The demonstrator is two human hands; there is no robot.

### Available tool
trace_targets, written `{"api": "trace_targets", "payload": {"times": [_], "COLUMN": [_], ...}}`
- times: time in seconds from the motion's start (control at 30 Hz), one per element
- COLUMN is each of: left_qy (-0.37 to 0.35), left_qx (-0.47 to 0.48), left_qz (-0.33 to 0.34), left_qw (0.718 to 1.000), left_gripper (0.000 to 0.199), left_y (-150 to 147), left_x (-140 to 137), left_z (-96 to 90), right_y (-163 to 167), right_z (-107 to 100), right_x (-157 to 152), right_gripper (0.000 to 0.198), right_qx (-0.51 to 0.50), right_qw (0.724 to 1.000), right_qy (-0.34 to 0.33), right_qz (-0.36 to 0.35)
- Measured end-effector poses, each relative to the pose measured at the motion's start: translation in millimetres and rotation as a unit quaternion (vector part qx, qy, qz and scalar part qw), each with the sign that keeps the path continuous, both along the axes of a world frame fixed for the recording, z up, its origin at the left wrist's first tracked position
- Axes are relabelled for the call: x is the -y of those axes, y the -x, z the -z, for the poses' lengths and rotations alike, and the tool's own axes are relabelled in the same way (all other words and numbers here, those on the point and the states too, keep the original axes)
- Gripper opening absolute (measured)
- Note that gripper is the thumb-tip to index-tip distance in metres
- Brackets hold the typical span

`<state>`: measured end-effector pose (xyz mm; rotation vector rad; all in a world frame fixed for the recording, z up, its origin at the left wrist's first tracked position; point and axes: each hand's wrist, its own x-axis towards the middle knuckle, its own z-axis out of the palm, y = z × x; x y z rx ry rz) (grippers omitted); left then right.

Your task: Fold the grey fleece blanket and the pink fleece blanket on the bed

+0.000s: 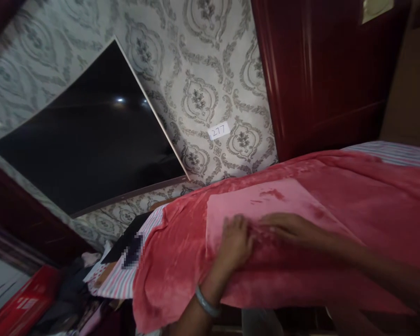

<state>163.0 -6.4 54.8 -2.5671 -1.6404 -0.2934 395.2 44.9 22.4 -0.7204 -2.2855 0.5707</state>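
Note:
A plush red blanket (182, 252) spreads over the raised surface in front of me, with a paler pink rectangular section (224, 205) near its middle. Darker red smudge-like patches mark that section. My left hand (235, 240) rests on the lower edge of the pale section, fingers extended and pointing away from me. To its right, my right hand (289, 227) lies low on the cloth with its fingers stretched leftward. Between the two hands the fabric looks rumpled. No separate object shows in either hand.
Striped cloth (119, 282) shows under the blanket. A large black screen (98, 140) stands against the patterned wall, where a paper label (219, 130) reads 277. Dark red wooden panelling (311, 79) rises behind. A red box (24, 298) and clothes lie lower left.

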Motion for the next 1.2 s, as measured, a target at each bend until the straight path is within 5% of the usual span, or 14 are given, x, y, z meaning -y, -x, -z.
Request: {"api": "trace_targets", "payload": {"times": [0.1, 0.17, 0.3, 0.5, 0.77, 0.93, 1.2], "left_qy": [-0.003, -0.006, -0.014, -0.011, -0.04, -0.037, -0.029], "left_qx": [0.012, 0.009, 0.012, 0.016, 0.017, 0.015, 0.028], "left_qz": [0.213, 0.259, 0.235, 0.222, 0.213, 0.209, 0.215], "left_qw": [0.977, 0.966, 0.972, 0.975, 0.976, 0.977, 0.976], "left_gripper": [0.057, 0.064, 0.071, 0.074, 0.082, 0.082, 0.079], "left_y": [-48, -73, -91, -85, -88, -87, -85], "left_x": [14, 20, 25, 27, 24, 25, 22], "left_z": [10.0, 20.1, 39.9, 55.3, 62.5, 61.6, 64.7], "right_y": [-35, -48, -56, -58, -64, -63, -47], "right_z": [1, 5, 20, 28, 33, 35, 4], "right_x": [-27, -39, -56, -111, -179, -181, -146], "right_gripper": [0.06, 0.059, 0.059, 0.066, 0.074, 0.074, 0.069], "right_qx": [0.006, 0.068, 0.17, 0.211, 0.216, 0.213, 0.229], "right_qw": [0.997, 0.995, 0.985, 0.971, 0.963, 0.959, 0.945], "right_qy": [-0.037, -0.04, -0.032, -0.057, 0.04, 0.053, 0.035], "right_qz": [0.074, 0.056, 0.028, 0.093, 0.158, 0.178, 0.229]}}
